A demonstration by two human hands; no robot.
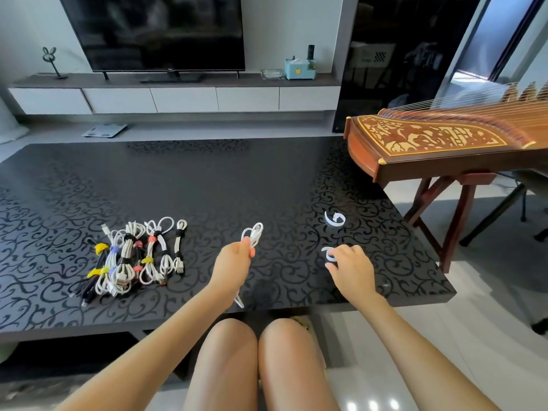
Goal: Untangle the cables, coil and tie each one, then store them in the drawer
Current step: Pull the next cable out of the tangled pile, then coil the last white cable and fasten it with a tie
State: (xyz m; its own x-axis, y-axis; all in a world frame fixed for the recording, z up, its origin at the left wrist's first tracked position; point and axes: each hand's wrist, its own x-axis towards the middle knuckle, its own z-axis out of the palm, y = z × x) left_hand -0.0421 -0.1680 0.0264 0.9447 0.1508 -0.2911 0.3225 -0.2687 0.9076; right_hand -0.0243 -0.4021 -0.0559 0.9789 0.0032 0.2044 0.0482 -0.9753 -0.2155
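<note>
My left hand [234,262] is closed around a folded white cable [254,234]; its loops stick out above my fist and one end hangs below my wrist. My right hand [350,266] rests on the black patterned table [207,185], its fingertips on a curled white tie strip [328,253]. A second white tie strip [335,218] lies on the table just beyond it. To the left lies a row of several coiled cables [133,259], white and black, bound with yellow, blue, black and pink ties.
A wooden zither on a stand [439,143] juts over the table's right rear corner. Behind the table a low white TV cabinet with drawers [184,99] carries a television. A bathroom scale [104,129] lies on the floor. My knees are at the table's front edge.
</note>
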